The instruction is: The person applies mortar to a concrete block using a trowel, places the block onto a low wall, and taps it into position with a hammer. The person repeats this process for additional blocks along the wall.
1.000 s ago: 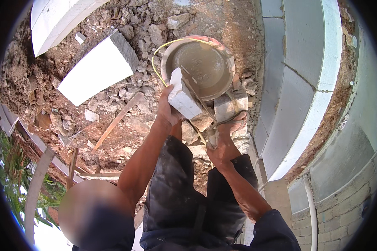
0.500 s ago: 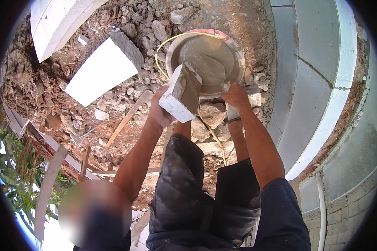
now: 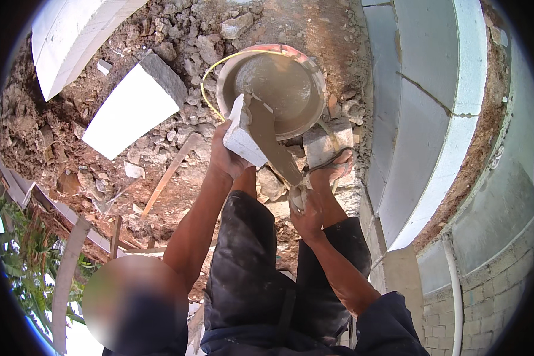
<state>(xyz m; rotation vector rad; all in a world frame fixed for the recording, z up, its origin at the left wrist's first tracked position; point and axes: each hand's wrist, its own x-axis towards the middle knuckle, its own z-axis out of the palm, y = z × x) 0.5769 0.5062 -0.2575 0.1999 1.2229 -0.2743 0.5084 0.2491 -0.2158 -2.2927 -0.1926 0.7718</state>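
From afar I am watching the left hand (image 3: 227, 157) clasping the white block (image 3: 242, 141) near the lower left rim of the bucket (image 3: 224, 86). The mortar-coated trowel (image 3: 282, 158) is lying along the block's right side, and the right hand (image 3: 308, 216) is gripping its handle.

Building site, apparently outdoors: rubble (image 3: 210, 50), mortar bucket (image 3: 321, 95), blockwork (image 3: 424, 130).

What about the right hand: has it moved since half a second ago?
Yes: the right hand has pulled back from the bucket, toward the right knee.
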